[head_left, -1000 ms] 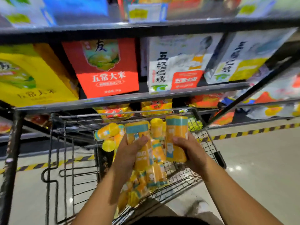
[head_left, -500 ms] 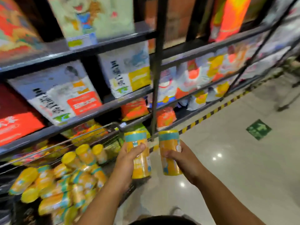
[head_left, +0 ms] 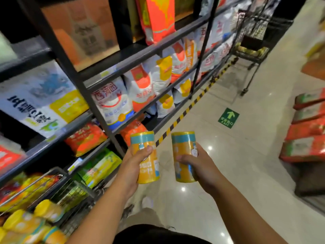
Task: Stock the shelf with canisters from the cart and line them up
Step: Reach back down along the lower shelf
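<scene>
Left hand (head_left: 131, 169) and right hand (head_left: 200, 166) fingers (head_left: 183, 157) round canisters (head_left: 182, 138), cart (head_left: 77, 196) now farther left.

Two canisters held up, one in each grip.
Your left grip (head_left: 132, 166) curls round the left canister (head_left: 142, 140) and your right grip (head_left: 199, 167) round the right canister (head_left: 183, 143), both upright and apart. Lower left, the wire cart (head_left: 75, 196) holds more yellow canisters (head_left: 46, 210) beside the shelf (head_left: 139, 56) of bagged goods.

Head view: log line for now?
left hand grips yellow canister | right hand grips second canister | both near-upright, apart | cart lower left
</scene>
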